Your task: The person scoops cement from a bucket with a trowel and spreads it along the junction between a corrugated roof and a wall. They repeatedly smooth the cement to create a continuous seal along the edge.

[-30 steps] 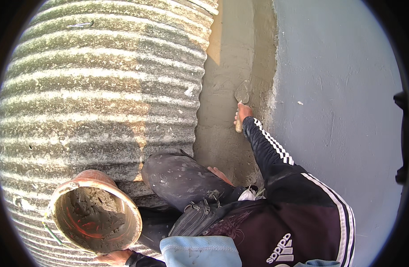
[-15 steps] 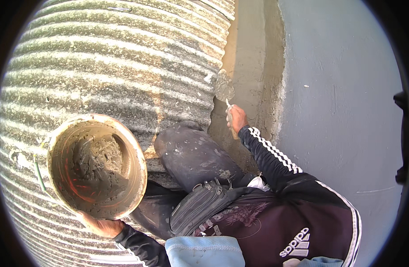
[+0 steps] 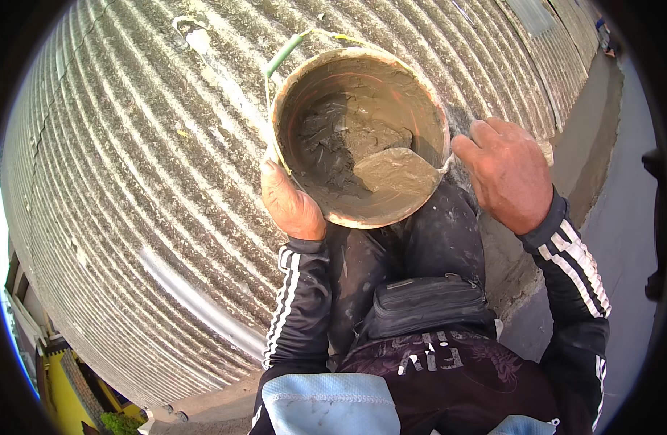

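Note:
A bucket (image 3: 418,101) with a mud-caked rim leans toward me over my knees, wet grey mortar (image 3: 326,148) lying in it. My left hand (image 3: 293,205) grips its left side near the rim. Its wire handle, with a green grip (image 3: 284,55), hangs over the far left. My right hand (image 3: 509,170) is closed beside the right rim, around the handle of a trowel (image 3: 397,174); that handle is mostly hidden by the fingers. The mortar-coated blade lies inside the bucket, its tip toward the middle.
Corrugated roof sheeting (image 3: 166,181) spreads to the left and ahead. On the right a mortar-covered strip (image 3: 587,156) runs along a smooth grey wall (image 3: 627,210). Far off at the upper right is another person (image 3: 604,36). A yellow building (image 3: 71,391) stands below the roof edge.
My right hand has brought the trowel from the strip by the wall into the bucket. The bucket has shifted from the left to the middle, and the view has turned leftward.

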Tool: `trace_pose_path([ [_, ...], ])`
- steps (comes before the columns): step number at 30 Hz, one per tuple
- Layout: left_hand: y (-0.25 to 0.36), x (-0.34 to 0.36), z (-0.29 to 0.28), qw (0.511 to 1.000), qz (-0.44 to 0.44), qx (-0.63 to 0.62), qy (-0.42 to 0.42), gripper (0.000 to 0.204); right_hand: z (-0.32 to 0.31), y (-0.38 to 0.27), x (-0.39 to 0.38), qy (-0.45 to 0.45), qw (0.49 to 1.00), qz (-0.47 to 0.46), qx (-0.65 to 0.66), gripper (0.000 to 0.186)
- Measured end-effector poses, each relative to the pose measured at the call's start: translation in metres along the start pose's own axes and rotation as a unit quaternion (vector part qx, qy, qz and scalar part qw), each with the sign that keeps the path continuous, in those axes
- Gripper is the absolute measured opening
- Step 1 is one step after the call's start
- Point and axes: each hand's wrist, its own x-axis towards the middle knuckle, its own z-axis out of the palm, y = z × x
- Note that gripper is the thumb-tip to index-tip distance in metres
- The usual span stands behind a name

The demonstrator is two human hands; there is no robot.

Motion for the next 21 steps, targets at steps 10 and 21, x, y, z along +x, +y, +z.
trace_pose_path([
  [10, -0.019, -0.003, -0.014, 0.994, 0.018, 0.104, -0.003, 0.045, 0.056, -0.078, 0.070, -0.154, 0.976, -0.076, -0.136, 0.014],
  [21, 0.011, -0.003, 0.005, 0.996, -0.047, -0.056, -0.042, 0.075, 0.062, -0.071, 0.046, -0.064, 0.997, -0.026, 0.040, 0.016],
])
